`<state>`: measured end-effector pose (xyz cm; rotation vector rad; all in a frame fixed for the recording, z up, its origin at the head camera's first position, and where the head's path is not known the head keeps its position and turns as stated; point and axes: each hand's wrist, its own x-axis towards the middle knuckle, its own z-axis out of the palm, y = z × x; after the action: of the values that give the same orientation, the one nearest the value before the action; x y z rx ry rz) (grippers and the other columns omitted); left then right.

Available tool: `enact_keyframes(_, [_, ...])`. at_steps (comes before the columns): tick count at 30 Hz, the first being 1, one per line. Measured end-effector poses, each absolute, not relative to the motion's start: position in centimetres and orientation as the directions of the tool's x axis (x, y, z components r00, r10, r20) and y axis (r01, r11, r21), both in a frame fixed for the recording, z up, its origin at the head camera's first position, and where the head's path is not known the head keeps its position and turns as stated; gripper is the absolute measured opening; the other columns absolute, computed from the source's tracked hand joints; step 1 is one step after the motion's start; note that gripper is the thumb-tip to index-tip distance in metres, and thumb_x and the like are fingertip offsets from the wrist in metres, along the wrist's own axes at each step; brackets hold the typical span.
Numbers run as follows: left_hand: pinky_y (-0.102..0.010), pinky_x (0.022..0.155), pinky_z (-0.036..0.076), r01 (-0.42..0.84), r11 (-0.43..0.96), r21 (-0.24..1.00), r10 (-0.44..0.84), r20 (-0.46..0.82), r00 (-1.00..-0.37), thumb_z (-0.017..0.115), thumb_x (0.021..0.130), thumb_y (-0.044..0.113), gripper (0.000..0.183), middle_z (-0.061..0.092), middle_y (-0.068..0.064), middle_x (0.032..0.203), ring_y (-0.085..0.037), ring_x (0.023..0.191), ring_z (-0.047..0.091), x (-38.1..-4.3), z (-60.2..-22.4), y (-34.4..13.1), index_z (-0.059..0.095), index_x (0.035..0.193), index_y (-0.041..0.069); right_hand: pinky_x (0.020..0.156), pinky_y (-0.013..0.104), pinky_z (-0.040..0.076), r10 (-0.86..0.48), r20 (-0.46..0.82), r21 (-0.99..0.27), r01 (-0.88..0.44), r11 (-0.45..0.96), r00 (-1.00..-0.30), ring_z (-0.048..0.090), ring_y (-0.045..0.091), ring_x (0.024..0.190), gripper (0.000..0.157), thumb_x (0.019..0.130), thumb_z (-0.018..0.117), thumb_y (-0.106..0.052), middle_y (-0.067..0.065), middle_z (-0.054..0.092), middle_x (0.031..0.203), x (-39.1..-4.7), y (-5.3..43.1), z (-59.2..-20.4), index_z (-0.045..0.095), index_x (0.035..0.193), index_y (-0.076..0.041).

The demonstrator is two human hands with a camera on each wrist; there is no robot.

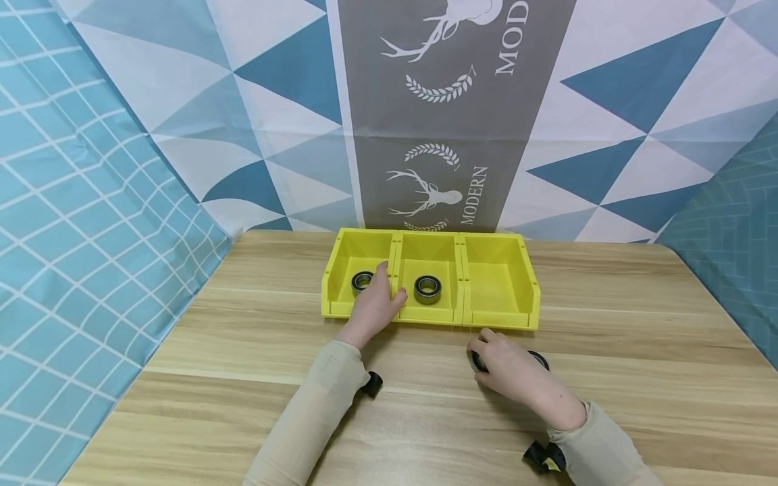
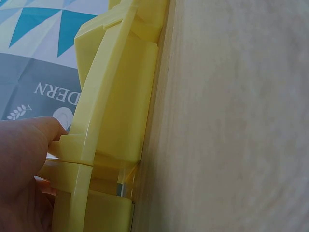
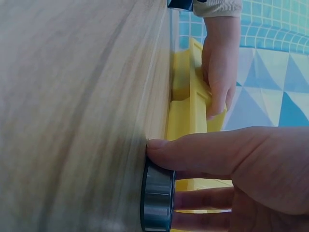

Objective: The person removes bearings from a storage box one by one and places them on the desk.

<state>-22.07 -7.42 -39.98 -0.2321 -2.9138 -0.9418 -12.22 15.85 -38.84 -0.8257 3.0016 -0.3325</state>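
A yellow three-compartment parts bin (image 1: 501,320) stands on the table. My left hand (image 1: 373,307) straddles the divider between its left and middle compartments. In the left wrist view, thumb and fingers (image 2: 50,128) pinch that divider from both sides. One ball bearing (image 1: 356,286) lies in the left compartment, partly behind the left hand; another bearing (image 1: 428,297) lies flat in the middle one. In front of the bin, my right hand (image 1: 510,368) holds a dark-rimmed bearing (image 3: 158,198) at the tabletop, thumb on one side and fingers on the other.
Beside the right hand, a further bearing (image 1: 541,358) shows partly behind it on the wooden table (image 1: 425,418). A patterned cloth backdrop (image 1: 292,101) rises behind the bin. Black wrist devices (image 1: 373,385) sit at both sleeves.
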Motion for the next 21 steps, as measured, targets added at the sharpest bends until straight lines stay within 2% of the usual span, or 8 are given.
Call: enact_keyframes(21, [-0.040, 0.068, 0.049, 0.170, 0.800, 0.575, 0.127, 0.114, -0.985, 0.050, 0.089, 0.032, 0.068, 0.044, -0.019, 0.135, -0.022, 0.067, 0.054, -21.97, -39.90, -7.42, 0.020, 0.141, 0.000, 0.064, 0.031, 0.045, -0.516, 0.041, -0.213, -0.512, 0.832, -0.855, 0.048, 0.014, 0.076, 0.029, 0.072, 0.073, -0.011, 0.003, 0.050, 0.086, -12.16, 16.01, -38.72, 0.062, 0.098, -0.006])
